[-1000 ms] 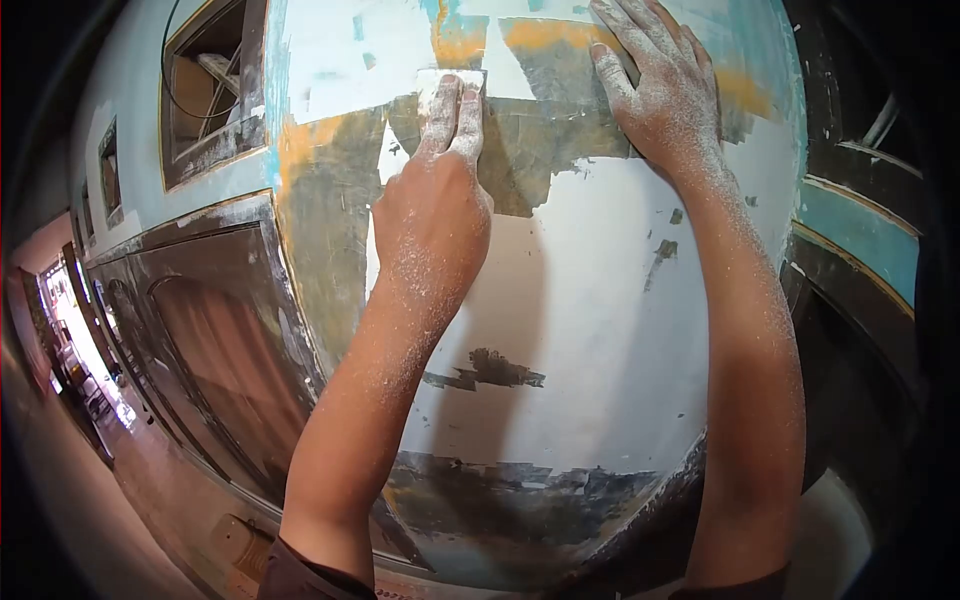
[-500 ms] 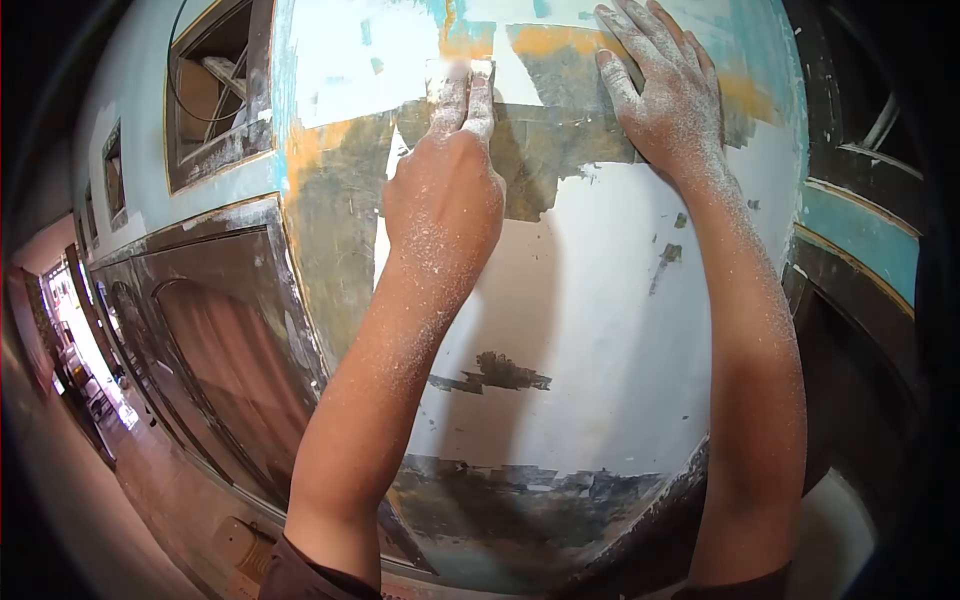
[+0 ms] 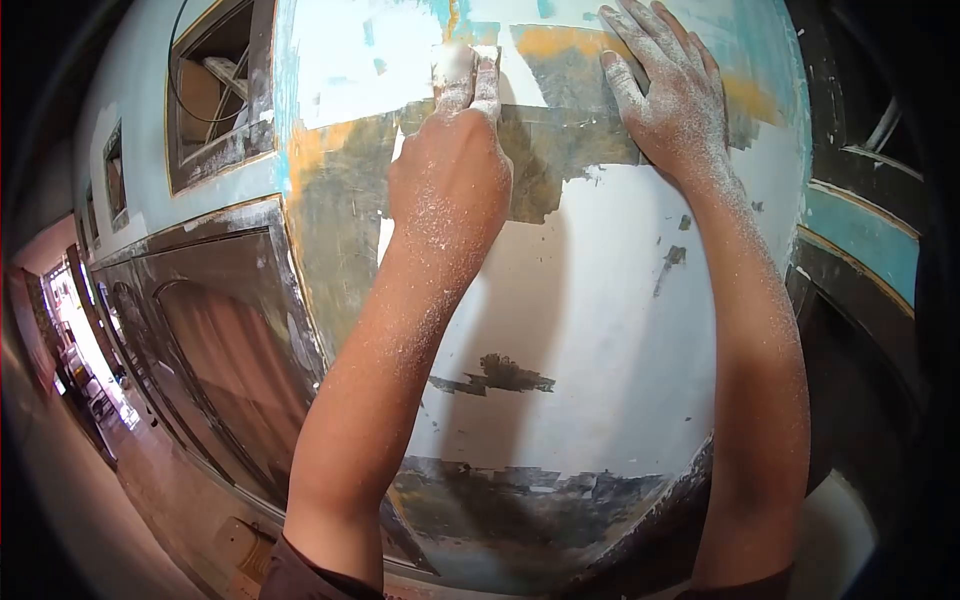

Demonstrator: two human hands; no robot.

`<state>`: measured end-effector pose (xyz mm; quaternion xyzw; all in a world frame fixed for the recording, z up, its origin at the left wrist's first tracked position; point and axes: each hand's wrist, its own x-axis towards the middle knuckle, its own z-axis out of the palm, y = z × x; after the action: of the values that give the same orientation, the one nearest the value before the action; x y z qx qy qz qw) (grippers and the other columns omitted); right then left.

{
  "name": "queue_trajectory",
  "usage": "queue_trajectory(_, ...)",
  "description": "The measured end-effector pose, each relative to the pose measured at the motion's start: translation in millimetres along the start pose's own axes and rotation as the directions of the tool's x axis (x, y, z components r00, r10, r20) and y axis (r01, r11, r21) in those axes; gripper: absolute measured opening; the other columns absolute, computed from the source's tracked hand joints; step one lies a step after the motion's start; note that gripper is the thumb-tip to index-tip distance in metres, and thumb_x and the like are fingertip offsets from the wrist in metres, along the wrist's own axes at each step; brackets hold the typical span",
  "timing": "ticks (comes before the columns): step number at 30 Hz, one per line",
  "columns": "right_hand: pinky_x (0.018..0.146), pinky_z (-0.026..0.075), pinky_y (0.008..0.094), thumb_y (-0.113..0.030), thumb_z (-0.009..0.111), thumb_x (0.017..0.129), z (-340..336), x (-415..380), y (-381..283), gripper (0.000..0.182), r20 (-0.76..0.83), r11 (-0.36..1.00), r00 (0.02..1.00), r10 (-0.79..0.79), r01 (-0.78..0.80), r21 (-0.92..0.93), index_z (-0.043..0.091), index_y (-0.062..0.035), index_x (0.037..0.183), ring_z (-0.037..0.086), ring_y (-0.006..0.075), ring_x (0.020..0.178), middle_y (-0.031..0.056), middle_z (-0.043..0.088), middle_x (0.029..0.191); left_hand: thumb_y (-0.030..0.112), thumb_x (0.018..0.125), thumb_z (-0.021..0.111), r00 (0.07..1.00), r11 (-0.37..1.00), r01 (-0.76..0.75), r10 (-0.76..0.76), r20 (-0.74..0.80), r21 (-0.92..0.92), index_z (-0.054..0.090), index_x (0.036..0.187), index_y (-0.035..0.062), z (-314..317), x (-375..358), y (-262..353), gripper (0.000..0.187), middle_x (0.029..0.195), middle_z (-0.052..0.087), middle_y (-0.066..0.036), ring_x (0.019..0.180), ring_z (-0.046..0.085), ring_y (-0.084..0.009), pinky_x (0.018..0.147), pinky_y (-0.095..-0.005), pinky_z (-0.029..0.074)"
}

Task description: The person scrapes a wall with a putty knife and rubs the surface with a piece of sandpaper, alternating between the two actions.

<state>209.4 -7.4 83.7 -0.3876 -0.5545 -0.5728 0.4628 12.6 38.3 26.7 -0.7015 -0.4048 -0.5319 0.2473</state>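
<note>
A wall panel (image 3: 620, 330) of white filler, grey-brown patches and orange and turquoise paint stands in front of me. My left hand (image 3: 452, 170) is closed on a small, flat, square-edged piece (image 3: 440, 62) coated in white dust. Two dusty fingers press it against the upper part of the panel, and its underside is hidden. To the right, my right hand (image 3: 675, 95) lies flat on the panel with fingers spread, holding nothing. White powder covers both hands and runs down the forearms.
A dark-framed window opening (image 3: 222, 90) is at upper left, above a brown panelled door (image 3: 230, 320). Dark woodwork (image 3: 860, 330) borders the panel on the right. Far left, a bright doorway (image 3: 75, 320) opens off the floor (image 3: 165, 480).
My left hand has slid slightly up and to the right, with the flat piece still under its fingers. My right hand stays spread on the panel.
</note>
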Motion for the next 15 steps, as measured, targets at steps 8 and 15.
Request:
queue_trajectory(8,0.123,0.027,0.0489,-0.021,0.060,0.091,10,-1,13,0.047,-0.036,0.999,0.998,-0.045,0.044,-0.019,0.063,-0.0055,0.136,0.038,0.0354,0.149,0.0163,0.051,0.155,0.004,0.089,0.058,0.999,1.000,-0.026,0.025,-0.021,-0.004,0.071,0.093,-0.0074,0,4,-3,0.018,0.094,0.071,-0.028,0.090,0.072,-0.0466,0.080,-0.0543,0.058)
queue_trajectory(15,0.123,0.027,0.0493,-0.023,0.058,0.093,11,1,11,0.048,-0.038,0.998,0.999,-0.035,0.033,-0.051,0.063,-0.0057,0.138,0.040,0.0360,0.148,0.0167,0.051,0.155,0.004,0.090,0.057,1.000,1.000,0.013,-0.013,0.026,-0.004,0.071,0.093,-0.0059,-5,8,6,0.018,0.096,0.071,-0.028,0.093,0.073,-0.0454,0.081,-0.0537,0.059)
